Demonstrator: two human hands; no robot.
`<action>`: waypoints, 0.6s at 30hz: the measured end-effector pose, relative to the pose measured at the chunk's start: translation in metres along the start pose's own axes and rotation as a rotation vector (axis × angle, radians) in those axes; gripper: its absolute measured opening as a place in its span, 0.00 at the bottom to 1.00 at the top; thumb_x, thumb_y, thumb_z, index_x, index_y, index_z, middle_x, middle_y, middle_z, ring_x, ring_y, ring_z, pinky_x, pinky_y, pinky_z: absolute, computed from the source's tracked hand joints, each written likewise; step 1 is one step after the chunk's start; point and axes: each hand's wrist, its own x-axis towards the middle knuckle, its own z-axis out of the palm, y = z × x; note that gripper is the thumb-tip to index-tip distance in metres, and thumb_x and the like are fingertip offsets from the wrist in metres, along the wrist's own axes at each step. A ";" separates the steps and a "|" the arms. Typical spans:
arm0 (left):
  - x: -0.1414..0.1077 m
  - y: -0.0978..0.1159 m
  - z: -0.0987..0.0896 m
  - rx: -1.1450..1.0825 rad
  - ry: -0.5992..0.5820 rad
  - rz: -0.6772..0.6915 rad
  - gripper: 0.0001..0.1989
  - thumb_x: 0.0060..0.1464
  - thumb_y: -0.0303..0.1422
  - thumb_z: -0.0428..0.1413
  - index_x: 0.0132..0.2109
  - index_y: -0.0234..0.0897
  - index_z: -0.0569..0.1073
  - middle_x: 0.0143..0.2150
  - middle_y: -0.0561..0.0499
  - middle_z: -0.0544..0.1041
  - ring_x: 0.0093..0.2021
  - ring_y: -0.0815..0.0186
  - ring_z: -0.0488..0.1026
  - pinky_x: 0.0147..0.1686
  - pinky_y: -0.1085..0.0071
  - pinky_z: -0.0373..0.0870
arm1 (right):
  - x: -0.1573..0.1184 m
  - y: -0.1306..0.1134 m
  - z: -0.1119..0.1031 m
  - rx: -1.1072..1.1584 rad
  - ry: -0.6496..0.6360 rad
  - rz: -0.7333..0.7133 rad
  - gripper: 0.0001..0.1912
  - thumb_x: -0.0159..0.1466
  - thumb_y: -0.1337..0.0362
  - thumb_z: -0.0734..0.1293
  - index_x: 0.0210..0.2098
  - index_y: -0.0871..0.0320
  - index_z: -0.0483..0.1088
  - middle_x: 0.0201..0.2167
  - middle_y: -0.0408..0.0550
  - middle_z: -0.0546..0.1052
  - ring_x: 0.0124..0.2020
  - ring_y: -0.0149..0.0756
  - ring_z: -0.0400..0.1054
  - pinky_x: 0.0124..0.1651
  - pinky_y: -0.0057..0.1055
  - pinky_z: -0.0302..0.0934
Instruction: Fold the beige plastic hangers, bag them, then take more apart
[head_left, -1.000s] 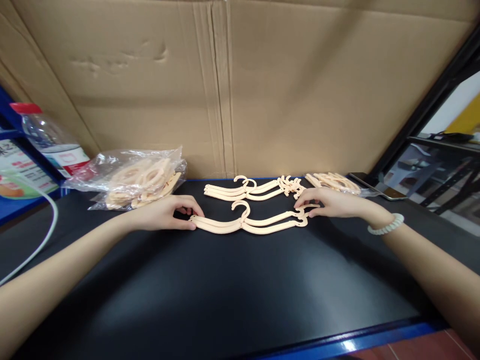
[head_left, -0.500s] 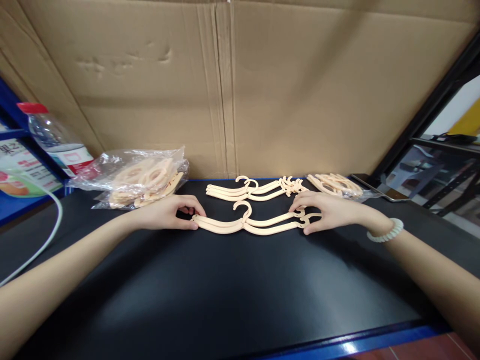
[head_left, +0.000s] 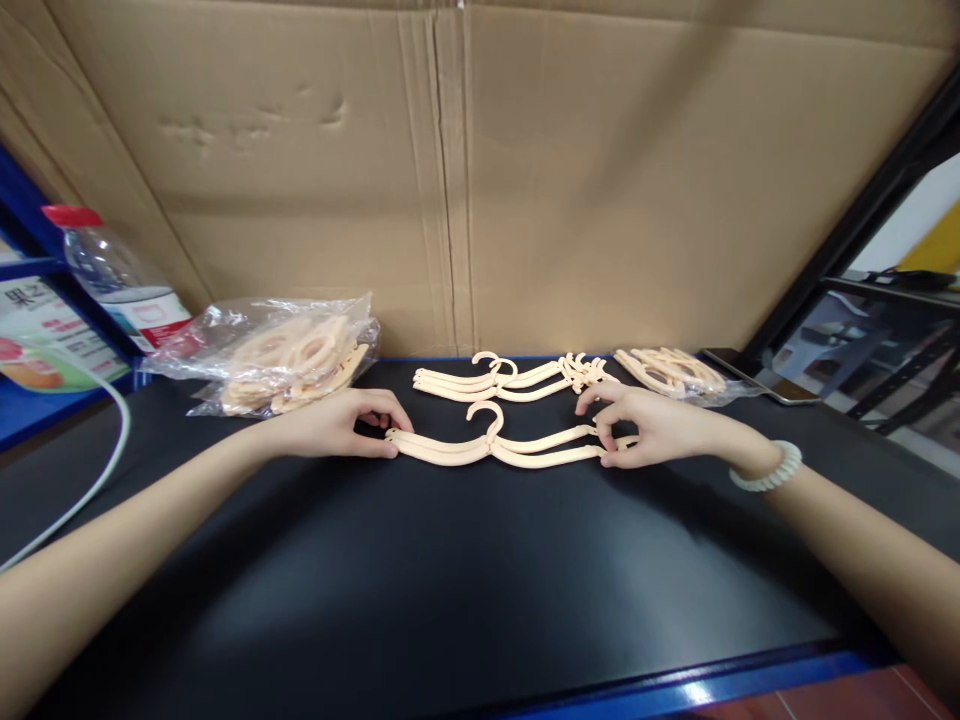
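Note:
Beige plastic clothes hangers (head_left: 442,453) lie on the black tabletop in front of me, their arms in two rows with a curved hook standing up in the middle. My left hand (head_left: 345,425) pinches their left ends between thumb and fingers. At the right ends, my right hand (head_left: 652,425) has its thumb and curled fingers closed on the tips; small hooked end pieces there are partly hidden by the fingers. Just behind lie more beige hangers (head_left: 450,385), stacked together, with a cluster of small hooked pieces (head_left: 585,370) at their right end.
Clear plastic bags with beige hanger parts (head_left: 292,350) are at the back left, near a red-capped bottle (head_left: 124,280). Another bag of parts (head_left: 671,370) and a phone (head_left: 765,378) lie back right. A cardboard wall (head_left: 600,180) stands behind; a white cable (head_left: 112,450) crosses the left side.
My right hand has shifted slightly left and its fingers have curled in further over the hangers' right ends. My left hand stays on the left ends.

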 end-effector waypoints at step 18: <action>0.000 0.001 0.000 0.030 -0.013 0.006 0.11 0.55 0.38 0.58 0.43 0.40 0.77 0.43 0.48 0.77 0.42 0.62 0.73 0.45 0.65 0.71 | -0.002 0.015 -0.004 -0.082 0.039 -0.010 0.19 0.57 0.59 0.69 0.47 0.58 0.69 0.46 0.52 0.72 0.46 0.43 0.66 0.50 0.40 0.62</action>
